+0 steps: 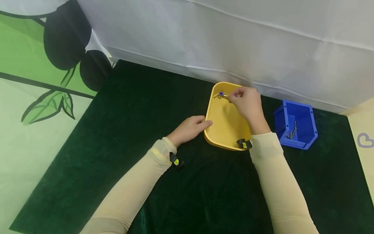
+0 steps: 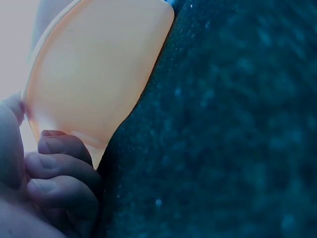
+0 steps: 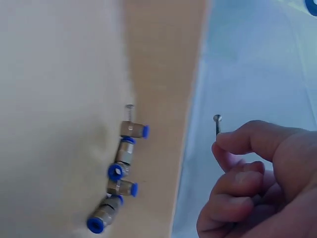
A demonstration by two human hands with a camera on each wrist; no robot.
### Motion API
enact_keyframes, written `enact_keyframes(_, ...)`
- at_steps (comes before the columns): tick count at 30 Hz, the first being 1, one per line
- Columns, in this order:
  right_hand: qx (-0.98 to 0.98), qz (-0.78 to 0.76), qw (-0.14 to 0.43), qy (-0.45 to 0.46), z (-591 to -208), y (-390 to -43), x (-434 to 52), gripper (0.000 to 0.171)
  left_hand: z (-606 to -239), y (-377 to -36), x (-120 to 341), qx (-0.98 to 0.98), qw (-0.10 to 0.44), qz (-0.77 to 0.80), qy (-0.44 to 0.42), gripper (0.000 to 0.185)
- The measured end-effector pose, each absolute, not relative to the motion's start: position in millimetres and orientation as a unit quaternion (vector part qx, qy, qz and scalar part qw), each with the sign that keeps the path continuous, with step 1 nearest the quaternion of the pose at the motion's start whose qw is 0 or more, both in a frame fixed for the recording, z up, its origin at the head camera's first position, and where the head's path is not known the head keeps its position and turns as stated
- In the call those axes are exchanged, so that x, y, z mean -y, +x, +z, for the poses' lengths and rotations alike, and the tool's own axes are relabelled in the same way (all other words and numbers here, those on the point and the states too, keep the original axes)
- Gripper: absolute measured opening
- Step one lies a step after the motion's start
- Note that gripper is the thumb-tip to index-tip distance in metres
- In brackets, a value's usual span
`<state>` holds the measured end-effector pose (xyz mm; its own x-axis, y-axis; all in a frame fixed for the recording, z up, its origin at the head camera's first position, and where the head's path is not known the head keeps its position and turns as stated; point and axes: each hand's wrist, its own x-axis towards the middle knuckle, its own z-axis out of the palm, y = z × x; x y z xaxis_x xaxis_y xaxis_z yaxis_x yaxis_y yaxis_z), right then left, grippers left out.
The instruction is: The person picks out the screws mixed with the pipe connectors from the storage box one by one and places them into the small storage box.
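A yellow tray (image 1: 226,126) lies on the dark green cloth, holding several metal push-in fittings with blue collars (image 3: 126,148) by one wall. A screw (image 3: 130,112) lies among these fittings. My left hand (image 1: 190,128) grips the tray's left side, thumb over the rim and fingers (image 2: 62,171) against the outer wall. My right hand (image 1: 247,102) is over the tray's far part, and its thumb and forefinger pinch a small screw (image 3: 217,119). The head of that screw sticks out past the fingertips. In the head view the right hand hides some of the fittings.
To the right of the tray stands a blue open-front bin (image 1: 312,125) with several screws (image 1: 292,132) inside. Behind them hangs a white curtain (image 1: 187,35). The green cloth (image 1: 140,107) covers the table, and a printed wall hanging (image 1: 38,65) is on the left.
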<state>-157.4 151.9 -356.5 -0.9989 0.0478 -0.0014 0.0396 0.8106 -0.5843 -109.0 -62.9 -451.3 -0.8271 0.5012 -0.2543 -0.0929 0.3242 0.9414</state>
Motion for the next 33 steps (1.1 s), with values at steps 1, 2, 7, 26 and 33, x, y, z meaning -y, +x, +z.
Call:
enact_keyframes(1,0.949,0.313,0.010,-0.026,-354.5,-157.0,-154.1,0.013,-451.1,-109.0,62.7,-0.769,0.264,0.567,0.131,0.037)
enact_keyframes(2,0.947,0.319,0.012,-0.030,-352.5,-156.7,-156.1,0.013,-451.0,-109.0,62.6,-0.769,0.264,0.567,0.131,0.037)
enact_keyframes(7,0.940,0.340,0.017,-0.039,-341.7,-155.2,-161.6,0.016,-449.5,-109.5,61.6,-0.771,0.263,0.564,0.132,0.038)
enact_keyframes(26,0.939,0.330,0.038,-0.090,-336.0,-143.7,-189.5,0.023,-451.0,-110.8,60.1,-0.774,0.263,0.561,0.127,0.043)
enact_keyframes(33,0.930,0.351,0.028,-0.107,-336.6,-142.6,-203.6,0.026,-451.6,-110.3,61.1,-0.776,0.262,0.560,0.125,0.041)
